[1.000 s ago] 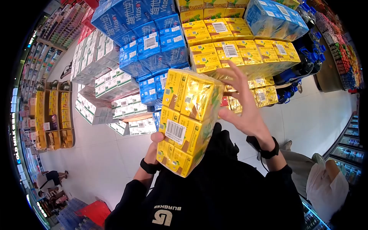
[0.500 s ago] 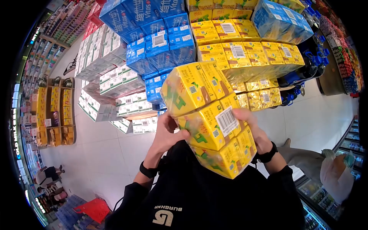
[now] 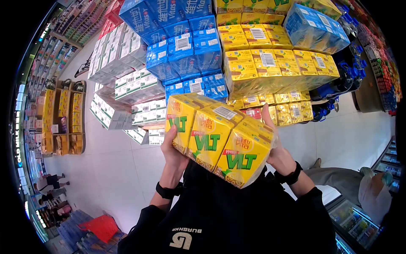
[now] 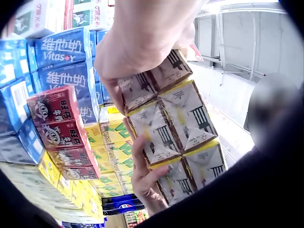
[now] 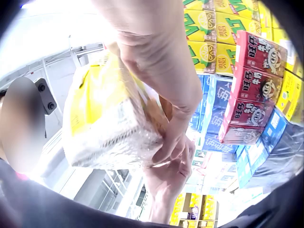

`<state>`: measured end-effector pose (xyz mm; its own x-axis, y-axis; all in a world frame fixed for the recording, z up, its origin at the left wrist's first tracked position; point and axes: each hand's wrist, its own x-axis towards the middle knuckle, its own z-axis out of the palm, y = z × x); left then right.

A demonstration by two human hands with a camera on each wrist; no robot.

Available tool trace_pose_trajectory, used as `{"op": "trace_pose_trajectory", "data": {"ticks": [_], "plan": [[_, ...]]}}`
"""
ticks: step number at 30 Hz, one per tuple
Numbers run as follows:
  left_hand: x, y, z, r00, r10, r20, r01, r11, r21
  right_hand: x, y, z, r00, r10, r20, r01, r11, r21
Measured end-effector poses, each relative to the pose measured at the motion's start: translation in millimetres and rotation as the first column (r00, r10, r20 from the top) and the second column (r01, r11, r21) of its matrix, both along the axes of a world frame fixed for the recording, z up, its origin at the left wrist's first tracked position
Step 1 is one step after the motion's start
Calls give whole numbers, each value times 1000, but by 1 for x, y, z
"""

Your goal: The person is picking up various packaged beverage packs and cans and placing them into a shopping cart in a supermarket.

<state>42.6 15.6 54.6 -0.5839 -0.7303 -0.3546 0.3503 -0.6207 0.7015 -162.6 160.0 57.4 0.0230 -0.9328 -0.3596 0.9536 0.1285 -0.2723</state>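
Observation:
A film-wrapped pack of yellow VLT drink cartons [image 3: 207,144] is held tilted in front of my chest, its lettered faces turned up. My left hand [image 3: 176,158] grips its left end, thumb over the front face. At the other end my right hand [image 3: 280,153] holds the pack, thumb pointing up along the edge and the other fingers hidden behind it. In the left wrist view the white and brown carton ends of the pack [image 4: 178,126] show, with fingers of the right hand [image 4: 148,185] against them. Clear film bunches at the pack's end [image 5: 137,147] in the right wrist view.
Ahead stand stacks of yellow drink packs [image 3: 275,63], blue Vitasoy packs [image 3: 182,51] and white-and-green cartons [image 3: 127,63]. Red carton packs [image 5: 251,90] lie on top. Dark bottles with blue caps [image 3: 349,76] stand at the right. A person in grey trousers [image 3: 338,182] is close on the right.
My right hand, off the pack a second ago, has come onto its right end. The pack has turned from its barcode side to its lettered faces and now lies more crosswise.

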Motion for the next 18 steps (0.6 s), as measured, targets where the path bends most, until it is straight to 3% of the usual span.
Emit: {"op": "trace_pose_trajectory", "data": {"ticks": [5, 9, 10, 13, 14, 18], "plan": [[6, 0, -1, 1000, 1, 25, 0, 999, -42, 10, 9, -3, 949, -152, -277, 150, 988, -29], [11, 0, 12, 984, -55, 169, 71, 994, -89, 9, -9, -1, 886, -96, -453, 183, 972, 151], [12, 1, 18, 973, -75, 219, 102, 988, -114, 5, -9, -7, 902, -119, -414, 176, 979, 102], [20, -3, 22, 932, -141, 334, 222, 951, -216, -18, -8, -37, 999, 22, 25, -15, 971, -237], [19, -1, 25, 923, -93, 374, 199, 946, -255, -19, -11, -36, 973, -21, -231, 27, 999, 21], [25, 0, 34, 915, -133, 381, 244, 935, -257, -30, -25, -41, 997, 19, -77, -26, 996, -83]]}}
